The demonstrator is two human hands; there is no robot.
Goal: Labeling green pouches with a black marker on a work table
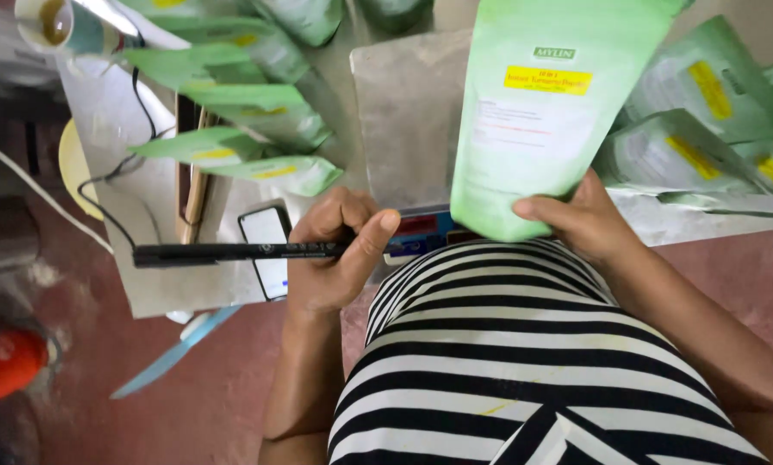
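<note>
1. Nearest the camera is the person's black-and-white striped top (524,362), which fills the lower middle of the view and hides the near edge of whatever surface lies under the hands.

2. The left hand (335,254) is closed around a long black pen-like marker (231,252). The marker's long axis runs level, pointing out to the left, away from the body, with the thumb stretched toward the right.

3. The right hand (580,220) holds the bottom edge of a pale green stand-up pouch with a yellow label and white panel (541,112), fingers curled under and thumb across the front. The pouch stands upright, its long axis running away from the person, its top cut off by the frame.

4. The key relation — the pouch lies to the right of the marker hand, well apart from the marker's far tip, which points the opposite way. The left hand's thumb is the part nearest the pouch.

5. Between the hands sits a small device with red and blue panels (421,232), mostly hidden — possibly a scale, hard to tell.

6. A white-screened phone (266,250) lies just behind the marker.

7. Farther off, on a grey metal table (403,112), more green pouches are stacked left (248,129) and right (714,129).
</note>
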